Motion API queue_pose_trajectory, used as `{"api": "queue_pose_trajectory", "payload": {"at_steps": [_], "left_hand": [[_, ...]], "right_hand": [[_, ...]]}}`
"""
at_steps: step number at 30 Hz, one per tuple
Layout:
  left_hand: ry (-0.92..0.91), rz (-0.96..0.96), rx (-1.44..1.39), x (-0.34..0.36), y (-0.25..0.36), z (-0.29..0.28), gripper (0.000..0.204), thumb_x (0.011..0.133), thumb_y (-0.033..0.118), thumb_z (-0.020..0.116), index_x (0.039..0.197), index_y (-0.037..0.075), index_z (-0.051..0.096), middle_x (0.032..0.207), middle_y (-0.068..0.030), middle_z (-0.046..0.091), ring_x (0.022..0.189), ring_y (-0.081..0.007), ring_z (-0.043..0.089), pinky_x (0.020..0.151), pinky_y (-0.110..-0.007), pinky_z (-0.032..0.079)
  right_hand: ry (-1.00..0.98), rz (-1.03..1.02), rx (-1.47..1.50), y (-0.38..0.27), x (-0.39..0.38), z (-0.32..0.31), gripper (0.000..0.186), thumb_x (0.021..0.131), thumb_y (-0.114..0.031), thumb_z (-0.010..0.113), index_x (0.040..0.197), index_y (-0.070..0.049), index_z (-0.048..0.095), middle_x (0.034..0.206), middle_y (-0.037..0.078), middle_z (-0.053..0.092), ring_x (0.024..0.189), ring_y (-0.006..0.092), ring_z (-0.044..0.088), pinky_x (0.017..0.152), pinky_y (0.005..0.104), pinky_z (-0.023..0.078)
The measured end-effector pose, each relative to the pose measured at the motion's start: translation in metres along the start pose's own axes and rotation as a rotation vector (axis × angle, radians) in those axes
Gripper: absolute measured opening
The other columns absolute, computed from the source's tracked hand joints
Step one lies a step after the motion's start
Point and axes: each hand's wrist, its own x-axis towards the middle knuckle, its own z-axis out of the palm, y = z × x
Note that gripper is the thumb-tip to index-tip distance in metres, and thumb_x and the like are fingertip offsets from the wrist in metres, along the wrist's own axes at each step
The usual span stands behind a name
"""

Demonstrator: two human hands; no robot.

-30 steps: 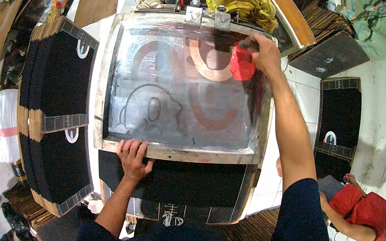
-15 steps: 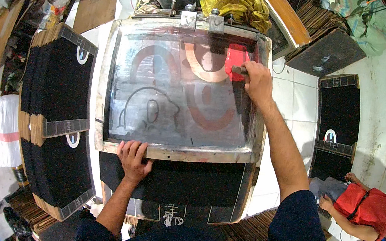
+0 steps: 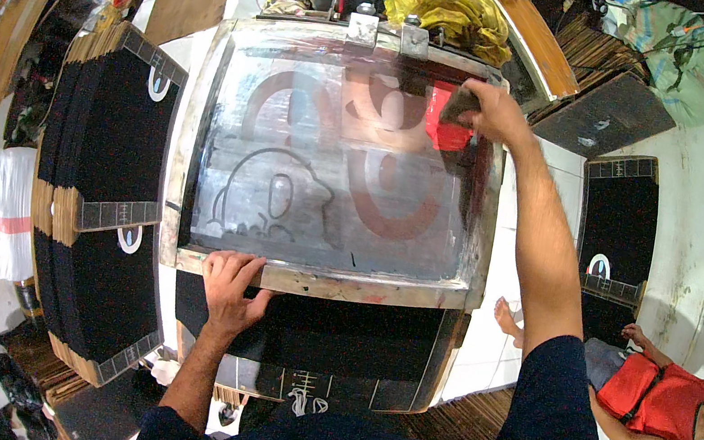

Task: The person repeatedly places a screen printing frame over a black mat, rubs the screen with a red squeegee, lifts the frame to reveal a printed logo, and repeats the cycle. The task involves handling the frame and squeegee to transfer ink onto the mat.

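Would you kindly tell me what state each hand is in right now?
Left hand: fingers over the near edge of the frame; whether it grips cannot be told.
Right hand: closed, holding a dark tool.

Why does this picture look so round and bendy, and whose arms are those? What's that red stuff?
There's no robot here, just a person. They wear a camera on their head that looks down, so you see their own two arms. Its very wide lens makes the edges bend.

In front of them is a pale frame around a grey screen with curvy shapes. The left hand rests on the near edge of the frame. The right hand holds a dark tool beside a red patch on the screen. It might be ink, but I can't be sure.
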Motion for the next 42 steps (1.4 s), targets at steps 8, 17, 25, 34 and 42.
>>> {"api": "queue_pose_trajectory", "payload": {"at_steps": [8,17,25,34,42], "left_hand": [[-0.023,-0.041,0.010,-0.002,0.005,-0.002,0.052,0.063,0.012,0.086,0.112,0.006,0.069,0.107,-0.0087,0.066,0.104,-0.0308,0.060,0.097,-0.049,0.041],[-0.001,-0.023,-0.009,0.006,0.016,-0.019,0.047,0.063,0.018,0.088,0.106,0.006,0.072,0.104,-0.0077,0.065,0.102,-0.0301,0.059,0.098,-0.047,0.040],[0.163,0.202,0.146,0.066,0.060,-0.145,0.058,0.073,0.054,0.084,0.105,0.008,0.075,0.103,-0.0091,0.066,0.104,-0.0302,0.058,0.105,-0.052,0.034],[0.717,-0.429,-0.122,-0.063,-0.171,-0.082,0.062,0.084,0.021,0.086,0.134,-0.003,0.058,0.124,-0.0182,0.064,0.117,-0.0323,0.059,0.105,-0.044,0.043],[-0.430,-1.228,-0.379,-0.457,-0.240,0.085,0.036,0.091,0.043,0.072,0.110,0.014,0.080,0.102,-0.0166,0.078,0.096,-0.0279,0.076,0.089,-0.040,0.056]], "right_hand": [[0.013,0.020,-0.050,0.045,0.086,0.004,0.066,0.073,-0.026,0.089,0.131,-0.011,0.063,0.120,0.019,0.068,0.116,0.0391,0.064,0.100,0.0469,0.052],[0.593,0.213,0.080,-0.126,-0.138,0.046,0.028,0.089,-0.011,0.066,0.116,-0.006,0.069,0.115,0.017,0.066,0.111,0.0376,0.060,0.099,0.0479,0.046],[0.925,-0.021,-0.198,-0.266,-0.199,-0.028,0.030,0.091,-0.032,0.071,0.107,-0.007,0.068,0.103,0.015,0.064,0.099,0.0373,0.061,0.087,0.0478,0.048],[0.784,0.319,-0.141,-0.279,-0.091,-0.216,0.055,0.098,-0.061,0.052,0.106,-0.013,0.075,0.101,0.013,0.076,0.097,0.0348,0.071,0.085,0.0453,0.052],[0.631,0.398,-0.174,-0.246,-0.046,-0.272,0.056,0.096,-0.066,0.050,0.113,-0.020,0.078,0.101,0.007,0.078,0.104,0.0301,0.072,0.094,0.0416,0.051]]}}
